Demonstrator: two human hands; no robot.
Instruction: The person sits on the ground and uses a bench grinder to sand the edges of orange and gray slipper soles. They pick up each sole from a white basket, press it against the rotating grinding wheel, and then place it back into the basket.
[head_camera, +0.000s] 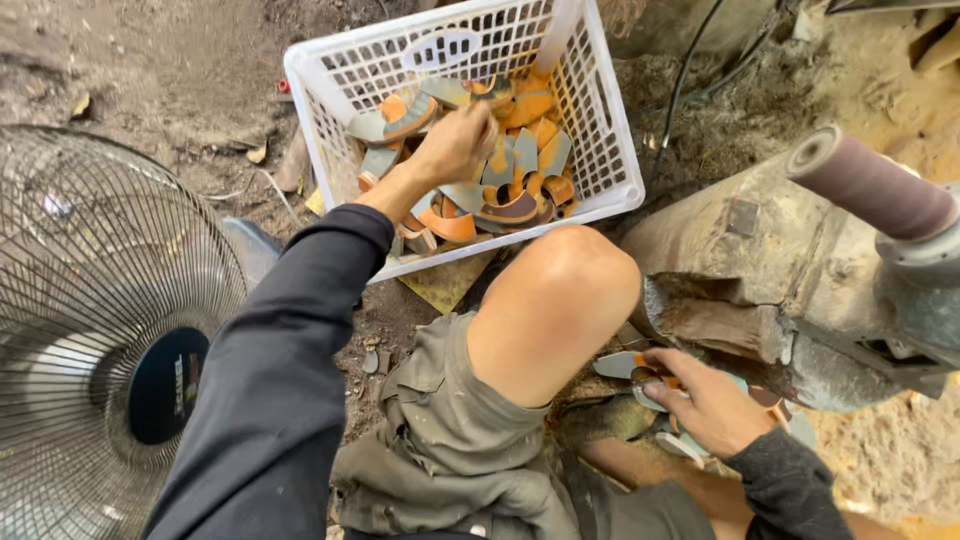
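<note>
Curved orange-and-grey cut pieces (490, 190), thin and shell-like with raw edges, lay heaped in the white perforated plastic crate (330, 90) on the dirt floor (180, 60). Our left hand (455, 145) reached into the heap, fingers curled closed on what looked like one piece, though we could not tell for sure. Our right hand (705, 400) rested on a second small pile of like pieces (625, 365) beside the dusty grinding machine (760, 260), fingers closed around one. We judged the cut edges could nick bare skin, and the brown abrasive sanding drum (870, 185) sat near our bare knee (560, 300). A round wire-caged fan (90, 300) stood close.
</note>
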